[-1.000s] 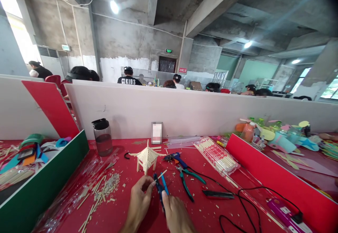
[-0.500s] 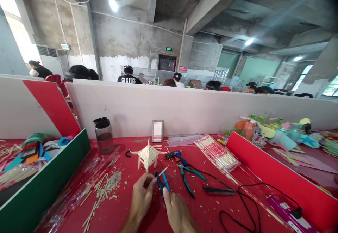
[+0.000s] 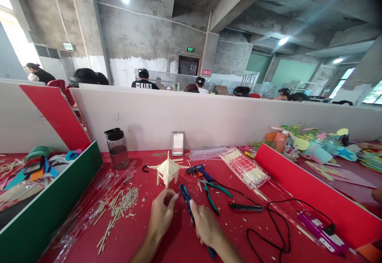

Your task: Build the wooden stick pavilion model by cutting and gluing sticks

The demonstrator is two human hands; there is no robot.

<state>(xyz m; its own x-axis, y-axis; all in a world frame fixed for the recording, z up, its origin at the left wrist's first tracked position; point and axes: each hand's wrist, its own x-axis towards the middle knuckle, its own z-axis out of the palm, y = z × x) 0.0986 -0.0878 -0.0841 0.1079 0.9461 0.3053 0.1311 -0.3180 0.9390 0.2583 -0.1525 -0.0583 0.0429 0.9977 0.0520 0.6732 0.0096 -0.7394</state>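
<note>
My left hand [image 3: 162, 211] is closed, pinching a short pale stick piece [image 3: 177, 195] between thumb and fingertips. In my right hand [image 3: 205, 224] is a pair of dark blue pliers [image 3: 186, 199], its upper end pointing up and left, just right of the stick piece and apart from it. Right behind my left hand stands a small pavilion model [image 3: 168, 170] of pale sticks with a peaked roof. A blue glue gun [image 3: 199, 170] and green-handled pliers [image 3: 212, 199] lie to the right of the model.
Stick offcuts [image 3: 127, 201] and plastic wrapping [image 3: 89, 199] lie at left, with a water bottle [image 3: 116, 148] behind. A black cutter knife [image 3: 245, 207], packed sticks [image 3: 246, 167], a cable and a purple power strip [image 3: 322, 231] are at right. Green [image 3: 53, 203] and red [image 3: 316, 187] dividers flank the table.
My right hand and the pliers have moved right, away from my left hand. The stick that reached past the pliers now shows only as a short end at my left fingertips.
</note>
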